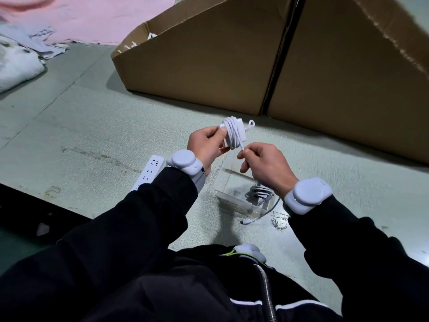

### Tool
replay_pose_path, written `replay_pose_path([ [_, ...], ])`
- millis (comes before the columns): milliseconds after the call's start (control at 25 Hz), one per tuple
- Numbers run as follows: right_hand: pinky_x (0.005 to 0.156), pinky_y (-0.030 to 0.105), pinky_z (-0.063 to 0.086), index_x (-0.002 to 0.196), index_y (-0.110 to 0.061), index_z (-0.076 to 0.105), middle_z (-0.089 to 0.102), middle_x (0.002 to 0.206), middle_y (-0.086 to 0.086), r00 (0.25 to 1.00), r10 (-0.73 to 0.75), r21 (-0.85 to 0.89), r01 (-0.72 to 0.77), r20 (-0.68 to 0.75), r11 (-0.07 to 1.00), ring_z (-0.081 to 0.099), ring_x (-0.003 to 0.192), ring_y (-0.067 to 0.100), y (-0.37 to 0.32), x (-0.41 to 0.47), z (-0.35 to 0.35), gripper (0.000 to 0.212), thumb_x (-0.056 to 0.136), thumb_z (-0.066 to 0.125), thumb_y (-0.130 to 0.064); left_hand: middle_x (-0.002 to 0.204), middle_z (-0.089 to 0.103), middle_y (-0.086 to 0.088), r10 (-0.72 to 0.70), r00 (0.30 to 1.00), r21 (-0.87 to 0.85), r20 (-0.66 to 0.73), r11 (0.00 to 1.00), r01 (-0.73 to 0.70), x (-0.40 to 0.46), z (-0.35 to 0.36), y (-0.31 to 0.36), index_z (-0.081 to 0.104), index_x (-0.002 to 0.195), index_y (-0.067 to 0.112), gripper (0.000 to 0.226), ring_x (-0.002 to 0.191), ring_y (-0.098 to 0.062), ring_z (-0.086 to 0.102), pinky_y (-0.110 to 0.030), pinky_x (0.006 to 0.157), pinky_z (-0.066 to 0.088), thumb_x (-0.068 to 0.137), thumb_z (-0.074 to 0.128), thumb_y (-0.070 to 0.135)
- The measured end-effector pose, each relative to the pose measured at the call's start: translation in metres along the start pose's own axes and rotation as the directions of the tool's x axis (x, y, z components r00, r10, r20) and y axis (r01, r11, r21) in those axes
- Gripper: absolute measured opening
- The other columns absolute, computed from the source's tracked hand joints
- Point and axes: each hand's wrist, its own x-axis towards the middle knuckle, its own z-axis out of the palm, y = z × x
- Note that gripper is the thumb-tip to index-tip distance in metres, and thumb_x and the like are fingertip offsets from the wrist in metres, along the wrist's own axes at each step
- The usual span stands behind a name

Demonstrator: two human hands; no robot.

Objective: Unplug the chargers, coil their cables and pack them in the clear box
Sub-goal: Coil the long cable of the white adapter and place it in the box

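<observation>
a white block charger (pixel 234 133) wound with its white cable is gripped in the left hand (pixel 206 145), above the grey-green floor (pixel 92 126). the loose cable end (pixel 241 147) is pinched by the right hand (pixel 267 163) fingers. below sits the clear plastic box (pixel 234 201), a coiled grey charger (pixel 260 191) inside, beside a white power strip (pixel 148 170).

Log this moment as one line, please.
left hand holds wrapped white charger | right hand pinches cable end | clear box holds one charger
</observation>
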Motion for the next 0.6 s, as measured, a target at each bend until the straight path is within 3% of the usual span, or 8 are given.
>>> replay_pose_path([
  [240, 0.052, 0.025, 0.039, 0.082, -0.017, 0.07, 0.07, 0.066, 0.0, 0.982, 0.039, -0.019, -0.036, 0.186, 0.999, 0.045, 0.047, 0.011, 0.016, -0.001, 0.0, 0.026, 0.096, 0.047, -0.021, 0.081, 0.068, -0.008, -0.116, 0.991, -0.32, 0.06, 0.939, 0.129, -0.001, -0.004, 0.018, 0.067, 0.094, 0.002, 0.021, 0.069, -0.02, 0.07, -0.033, 0.07, 0.059, 0.095, 0.055, 0.019],
  [440, 0.054, 0.026, 0.039, 0.076, -0.018, 0.067, 0.068, 0.064, 0.001, 0.989, 0.068, -0.139, -0.05, 0.132, 0.989, 0.053, 0.053, 0.012, 0.03, 0.006, -0.007, 0.033, 0.097, 0.047, -0.031, 0.08, 0.067, -0.007, -0.132, 0.966, -0.285, 0.221, 0.939, 0.194, -0.004, -0.011, 0.025, 0.069, 0.091, 0.006, 0.023, 0.07, -0.021, 0.066, -0.034, 0.071, 0.058, 0.096, 0.053, 0.022],
  [600, 0.058, 0.03, 0.04, 0.065, -0.018, 0.065, 0.061, 0.058, -0.004, 0.992, 0.083, -0.236, -0.057, 0.1, 0.97, 0.055, 0.058, 0.015, 0.038, 0.011, -0.017, 0.042, 0.094, 0.052, -0.046, 0.077, 0.059, -0.003, -0.187, 0.92, -0.289, 0.345, 0.911, 0.294, -0.011, -0.009, 0.029, 0.064, 0.098, 0.009, 0.024, 0.054, -0.015, 0.062, -0.029, 0.059, 0.056, 0.096, 0.05, 0.029],
])
